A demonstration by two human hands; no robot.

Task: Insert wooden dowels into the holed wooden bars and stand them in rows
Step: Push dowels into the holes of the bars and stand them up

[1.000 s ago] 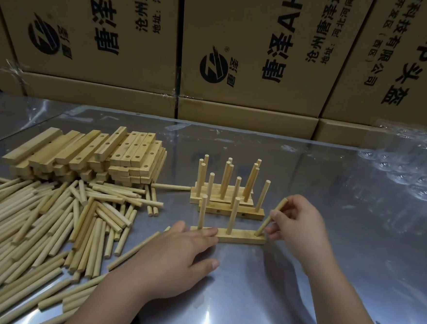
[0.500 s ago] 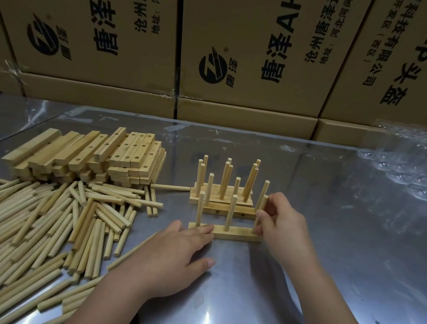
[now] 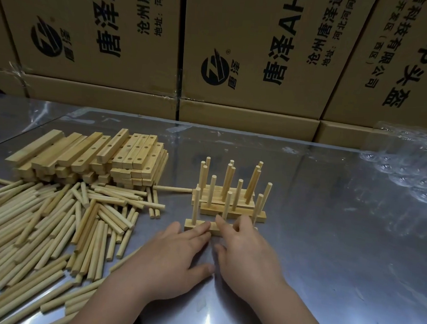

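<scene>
1. Cardboard boxes walled off the far edge; all were shut, so what they held could not be seen.
2. The metal table carried everything else; clear plastic packaging lay at its far right, well apart from the work.
3. A wide heap of loose dowels lay flat on the left side; behind it sat the stack of holed bars, the holes in view empty.
4. The left hand lay open, its straight fingers pressing the near bar left of centre; the right hand covered the bar's right half, one finger stretched beside the middle dowel and the others bent; whether it gripped the bar or only rested on it could not be told.
5. The finished rows stood mid-table; they were several bars side by side, each with upright dowels in its holes.
6. The near bar lay just in front of those rows, parallel to them, its long axis running left to right; it sat straight ahead of both hands at their fingertips, neither hand nearer, so a push away from the person looked likely to close it up to the rows.
7. Its three dowels stood upright; the bar seemed ready to join.
</scene>
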